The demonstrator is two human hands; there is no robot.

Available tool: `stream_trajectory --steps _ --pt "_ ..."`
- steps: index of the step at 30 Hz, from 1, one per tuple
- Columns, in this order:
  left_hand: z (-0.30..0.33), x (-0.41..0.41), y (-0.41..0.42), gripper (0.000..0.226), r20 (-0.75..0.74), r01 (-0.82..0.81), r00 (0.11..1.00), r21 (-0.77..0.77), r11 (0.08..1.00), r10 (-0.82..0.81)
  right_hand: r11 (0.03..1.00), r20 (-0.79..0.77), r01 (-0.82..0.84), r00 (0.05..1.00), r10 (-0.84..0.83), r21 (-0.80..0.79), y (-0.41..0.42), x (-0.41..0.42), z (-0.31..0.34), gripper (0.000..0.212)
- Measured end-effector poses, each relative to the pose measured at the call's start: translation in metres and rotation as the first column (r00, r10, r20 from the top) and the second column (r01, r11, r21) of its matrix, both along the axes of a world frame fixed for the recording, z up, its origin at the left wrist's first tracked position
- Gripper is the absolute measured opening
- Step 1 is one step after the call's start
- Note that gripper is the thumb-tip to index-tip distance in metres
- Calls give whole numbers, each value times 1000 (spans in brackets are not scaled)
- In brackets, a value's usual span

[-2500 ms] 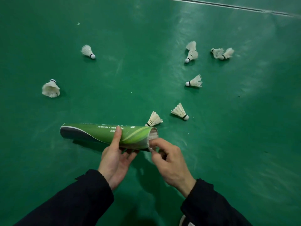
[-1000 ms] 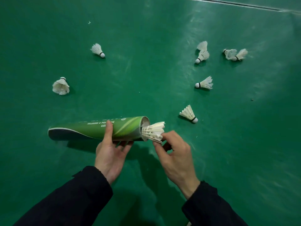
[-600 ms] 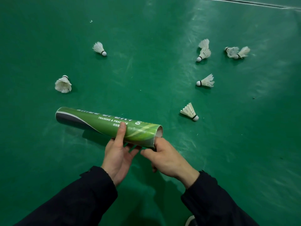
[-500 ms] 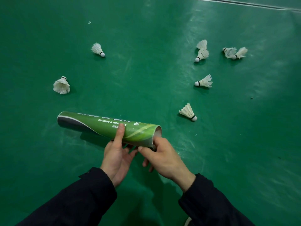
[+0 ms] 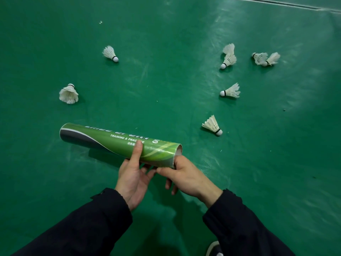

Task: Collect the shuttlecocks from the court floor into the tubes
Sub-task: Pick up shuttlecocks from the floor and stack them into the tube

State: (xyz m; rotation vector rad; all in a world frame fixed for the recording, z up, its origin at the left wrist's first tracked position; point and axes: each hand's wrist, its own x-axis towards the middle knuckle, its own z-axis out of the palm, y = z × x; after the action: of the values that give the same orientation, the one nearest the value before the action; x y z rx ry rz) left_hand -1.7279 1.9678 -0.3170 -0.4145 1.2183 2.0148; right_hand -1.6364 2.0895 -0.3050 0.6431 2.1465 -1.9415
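Observation:
A green shuttlecock tube point(image 5: 114, 140) is held level above the court floor, its open mouth pointing right. My left hand point(image 5: 133, 174) grips its middle, thumb on top and fingers underneath. My right hand point(image 5: 186, 177) is at the mouth, with the thumb at the rim and the index finger along the underside. Nothing sticks out of the mouth, and what is inside is hidden. Several white shuttlecocks lie on the floor. The nearest shuttlecock point(image 5: 213, 125) is just right of the tube, another point(image 5: 230, 91) lies beyond it, and one point(image 5: 68, 93) is at the left.
More shuttlecocks lie farther off: one point(image 5: 110, 53) at the upper left, a pair point(image 5: 228, 59) and another pair point(image 5: 265, 59) at the upper right. A court line point(image 5: 276, 3) runs along the top. A shoe tip point(image 5: 214, 249) shows at the bottom.
A shuttlecock that stuck out of the tube mouth a second ago is now inside. My right hand has moved onto the tube's rim, and the tube's far end has swung upward.

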Motion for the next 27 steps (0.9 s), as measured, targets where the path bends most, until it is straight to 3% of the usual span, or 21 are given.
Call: stream_trajectory --steps 10,13,17,21,24,27 --pt "-5 3 -2 71 10 27 1000 -38 999 -27 999 70 -25 997 28 -45 -3 2 -2 32" --pt "-7 0 -2 70 -6 65 998 -28 997 -65 996 3 70 998 -70 -58 -6 3 -1 16" --pt "-2 -8 -2 67 -59 87 994 -28 996 -88 977 -55 150 986 -159 -149 -4 5 -4 27" --pt "2 -8 1 75 -59 55 996 -108 993 -62 920 -114 303 934 -338 -250 -3 8 -16 18" --pt "-5 -5 0 84 -64 67 995 -176 982 -79 867 -50 401 900 -434 -295 -2 13 -31 17" --pt "-14 -1 -2 90 -98 107 986 -237 965 -133 811 106 455 887 -450 -367 -1 18 -42 32"
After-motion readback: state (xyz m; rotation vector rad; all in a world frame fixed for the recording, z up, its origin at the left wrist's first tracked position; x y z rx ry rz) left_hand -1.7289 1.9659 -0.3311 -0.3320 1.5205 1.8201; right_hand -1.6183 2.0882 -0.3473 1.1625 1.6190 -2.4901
